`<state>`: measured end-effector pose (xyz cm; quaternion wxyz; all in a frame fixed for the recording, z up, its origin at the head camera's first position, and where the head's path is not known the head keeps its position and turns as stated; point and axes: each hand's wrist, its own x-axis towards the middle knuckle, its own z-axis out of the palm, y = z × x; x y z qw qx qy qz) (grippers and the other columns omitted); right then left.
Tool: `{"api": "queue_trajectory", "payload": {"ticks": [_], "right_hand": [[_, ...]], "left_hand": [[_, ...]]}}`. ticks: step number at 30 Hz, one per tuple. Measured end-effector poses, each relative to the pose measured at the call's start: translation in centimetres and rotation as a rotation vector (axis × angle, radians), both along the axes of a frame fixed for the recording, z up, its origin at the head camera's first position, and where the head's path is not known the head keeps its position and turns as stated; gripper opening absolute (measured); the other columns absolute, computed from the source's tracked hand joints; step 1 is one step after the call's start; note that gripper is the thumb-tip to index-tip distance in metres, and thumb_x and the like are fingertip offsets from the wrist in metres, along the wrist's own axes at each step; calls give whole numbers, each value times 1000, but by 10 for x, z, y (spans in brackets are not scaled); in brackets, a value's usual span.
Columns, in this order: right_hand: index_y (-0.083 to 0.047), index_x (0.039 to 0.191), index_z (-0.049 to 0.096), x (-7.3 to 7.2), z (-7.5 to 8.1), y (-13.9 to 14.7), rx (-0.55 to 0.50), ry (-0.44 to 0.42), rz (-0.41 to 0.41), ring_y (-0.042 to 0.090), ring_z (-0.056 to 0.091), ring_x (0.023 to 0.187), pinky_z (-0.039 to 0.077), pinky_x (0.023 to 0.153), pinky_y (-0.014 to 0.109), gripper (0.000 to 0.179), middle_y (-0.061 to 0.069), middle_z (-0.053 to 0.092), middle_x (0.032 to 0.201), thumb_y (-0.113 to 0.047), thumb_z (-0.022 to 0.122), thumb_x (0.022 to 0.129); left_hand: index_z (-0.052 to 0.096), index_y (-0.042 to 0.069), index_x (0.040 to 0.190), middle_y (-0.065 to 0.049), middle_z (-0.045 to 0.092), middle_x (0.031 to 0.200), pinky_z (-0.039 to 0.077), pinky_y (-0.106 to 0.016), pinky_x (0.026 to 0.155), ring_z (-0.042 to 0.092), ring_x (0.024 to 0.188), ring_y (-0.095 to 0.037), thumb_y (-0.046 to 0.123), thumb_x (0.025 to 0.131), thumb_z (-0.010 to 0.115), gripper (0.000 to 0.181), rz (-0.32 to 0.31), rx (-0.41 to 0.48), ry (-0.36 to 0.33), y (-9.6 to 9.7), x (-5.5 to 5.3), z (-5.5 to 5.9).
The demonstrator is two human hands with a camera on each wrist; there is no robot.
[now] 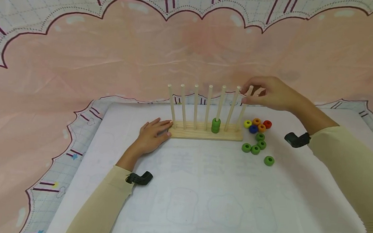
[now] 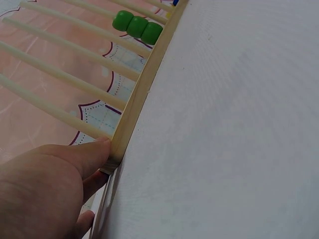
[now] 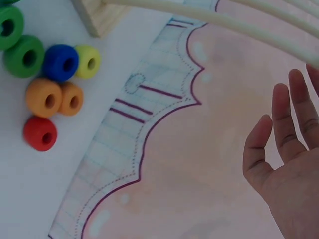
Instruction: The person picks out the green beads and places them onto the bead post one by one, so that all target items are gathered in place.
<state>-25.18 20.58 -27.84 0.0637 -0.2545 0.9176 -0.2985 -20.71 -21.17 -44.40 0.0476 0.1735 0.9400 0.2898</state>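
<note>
Item 1: pale unpainted wooden peg rack (image 1: 188, 134), approx. ctr of head frame; long flat base w/ 7 upright round pegs.

Item 2: stack of 3 glossy green round beads (image 1: 216, 125), threaded on 5th peg from L, down at base; same stack at top of L-wrist view.

Item 3: loose round beads w/ center holes, R of ctr, beside rack's R end. Close cluster: 1 yellow bead (image 1: 246, 126), 1 dark blue bead (image 1: 253, 131), 2 orange beads (image 1: 255, 123), 1 red bead (image 1: 267, 127). Below these, 5 loose green beads (image 1: 269, 163), lowest one set apart.

Item 4: L hand (image 1: 152, 137), ctr-left; grips rack's L end, thumb on near side of base, other fingers spread round far side.

Item 5: R hand (image 1: 273, 92), upper R of ctr; thumb & forefinger bent about top of rightmost peg (image 1: 241, 115). Can't tell if they pinch peg or a bead. R-wrist view: other fingers apart, slightly bent, nothing in them.

Item 6: beige long sleeves (image 1: 99, 205), lower L and R; blk wrist device (image 1: 140, 178) on ea.

Item 7: wht sheet (image 1: 167, 177), lower ctr, faint printed shapes; peach scallop-pattern cloth (image 1: 138, 60) behind, upper frame.
</note>
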Motion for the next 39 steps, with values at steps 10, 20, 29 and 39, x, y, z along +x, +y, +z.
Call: {"api": "queue_trajectory", "payload": {"ticks": [10, 20, 29, 39], "right_hand": [[-14, 122, 68, 9, -19, 35, 15, -67, -112, 24, 57, 114, 50, 101, 49, 34, 7, 67, 125, -34, 73, 95], [-14, 126, 69, 16, -45, 66, 38, -162, -174, 28, 56, 120, 48, 103, 54, 41, 9, 66, 129, -42, 70, 97], [-18, 125, 71, 14, -87, 89, 56, -279, -145, 29, 55, 126, 47, 100, 58, 35, 5, 67, 130, -39, 70, 97], [-17, 122, 73, 17, -113, 99, 28, -326, -121, 29, 55, 122, 46, 99, 50, 32, 7, 67, 130, -37, 71, 97]], "left_hand": [[47, 19, 155, -5, 41, 163, 0, -65, 124, 18, 158, -35, 37, 106, 54, 52, -2, -1, -3, 0, 1, 1], [47, 19, 155, -6, 41, 163, 0, -66, 123, 18, 158, -35, 37, 106, 54, 52, -11, 1, -3, -1, 2, 1], [46, 19, 155, -5, 41, 163, 0, -65, 124, 17, 158, -35, 37, 106, 54, 52, -3, -3, -13, -1, 3, 1], [47, 19, 155, -5, 41, 164, 0, -65, 124, 17, 158, -35, 37, 106, 54, 52, -2, 7, -25, 0, 4, 3]]}}
